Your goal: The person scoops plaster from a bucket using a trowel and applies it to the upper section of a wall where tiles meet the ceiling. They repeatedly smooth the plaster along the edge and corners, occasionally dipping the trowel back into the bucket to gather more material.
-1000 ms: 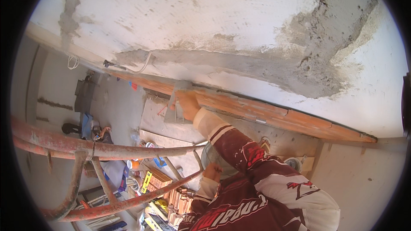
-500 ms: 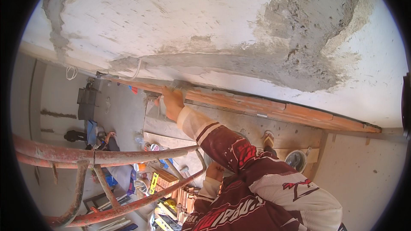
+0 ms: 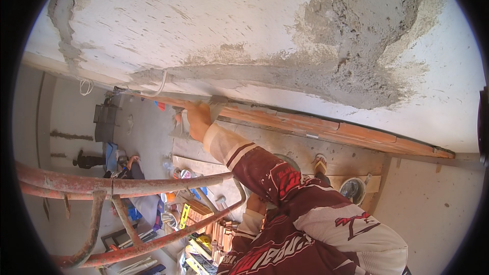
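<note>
My right hand (image 3: 197, 119) reaches out at the end of a maroon and cream sleeve, closed, at the row of orange bricks (image 3: 305, 125) along the foot of the white wall. From it sticks the flat grey blade of a trowel (image 3: 218, 106), lying against the bricks; its handle is mostly covered by my hand. My left hand (image 3: 256, 203) is low, close to my body, partly covered by my right sleeve. Its fingers are hidden. A grey rounded rim (image 3: 286, 161) shows behind my right arm.
Rough grey mortar patches (image 3: 367, 66) mark the white wall (image 3: 153, 20). A red, rusty metal frame (image 3: 163, 183) stands at left. Below lie stacked bricks (image 3: 221, 234), a yellow level (image 3: 184, 215) and a round bucket (image 3: 351, 189). A sandalled foot (image 3: 320, 164) and other people (image 3: 90, 160) show.
My right hand and the trowel have shifted slightly left along the bricks, and the blade now stands more upright. My left hand has moved little.
</note>
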Available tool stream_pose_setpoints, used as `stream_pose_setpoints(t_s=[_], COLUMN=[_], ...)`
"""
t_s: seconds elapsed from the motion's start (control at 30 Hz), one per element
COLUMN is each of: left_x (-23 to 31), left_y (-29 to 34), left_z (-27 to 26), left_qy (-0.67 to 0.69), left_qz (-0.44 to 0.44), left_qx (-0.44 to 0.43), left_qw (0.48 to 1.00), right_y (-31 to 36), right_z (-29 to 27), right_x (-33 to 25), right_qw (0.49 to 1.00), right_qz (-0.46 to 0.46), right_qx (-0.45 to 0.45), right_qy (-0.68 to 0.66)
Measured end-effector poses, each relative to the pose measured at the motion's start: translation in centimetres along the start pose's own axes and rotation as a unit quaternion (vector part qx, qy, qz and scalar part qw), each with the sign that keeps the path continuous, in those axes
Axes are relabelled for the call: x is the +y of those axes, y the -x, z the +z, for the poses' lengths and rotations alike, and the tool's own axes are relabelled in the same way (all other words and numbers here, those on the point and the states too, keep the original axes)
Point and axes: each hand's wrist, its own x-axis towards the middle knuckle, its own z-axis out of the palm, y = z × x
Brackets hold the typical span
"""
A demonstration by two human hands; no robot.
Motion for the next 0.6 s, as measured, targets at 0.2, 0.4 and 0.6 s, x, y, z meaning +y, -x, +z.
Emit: stream_pose_setpoints(t_s=[0.2, 0.4, 0.6], left_x=[-1.2, -1.4, -1.7], left_y=[0.3, 0.9, 0.4], left_z=[-0.4, -0.8, -0.9], left_qy=[0.036, 0.048, 0.056], left_qz=[-0.024, -0.038, -0.042], left_qx=[-0.002, 0.003, -0.003], left_qw=[0.999, 0.998, 0.998], right_y=[0.0, 1.2, 0.8], right_z=[0.3, 0.4, -0.4], right_x=[-0.7, -0.9, -0.1], right_qw=[0.999, 0.999, 0.996], right_qz=[-0.003, 0.003, -0.05], right_qx=[-0.006, 0.007, 0.034], right_qy=[-0.04, -0.044, -0.062])
